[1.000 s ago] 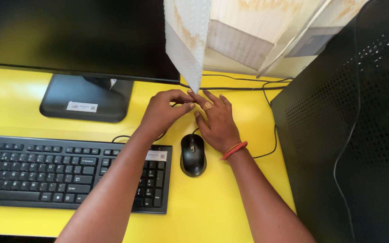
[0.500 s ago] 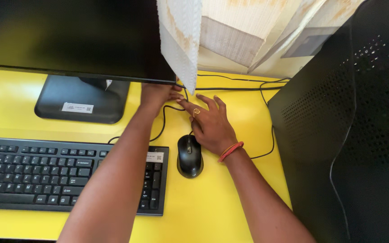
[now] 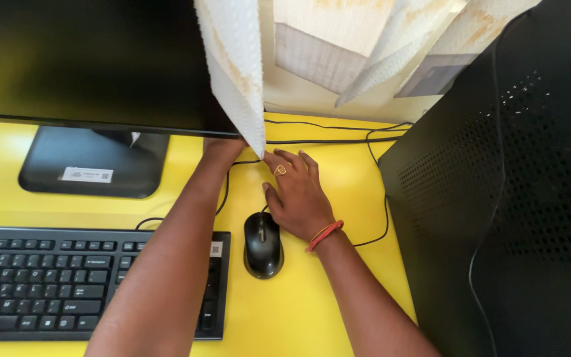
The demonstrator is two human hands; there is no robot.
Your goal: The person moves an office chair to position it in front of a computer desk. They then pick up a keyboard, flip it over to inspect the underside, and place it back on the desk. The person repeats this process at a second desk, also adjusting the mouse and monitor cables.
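Both hands: left hand (image 3: 223,149) (grip hidden, perhaps cable) under monitor edge (image 3: 133,125); right hand (image 3: 297,198) flat.

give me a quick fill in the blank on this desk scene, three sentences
1. The desk surface is coloured ____.
2. The right hand lies flat beside the black ____, with a ring on one finger.
3. The left hand reaches under the edge of the ____, its fingers hidden.

Missing words: yellow; mouse; monitor

Left hand (image 3: 223,149) fingers behind monitor (image 3: 94,63)
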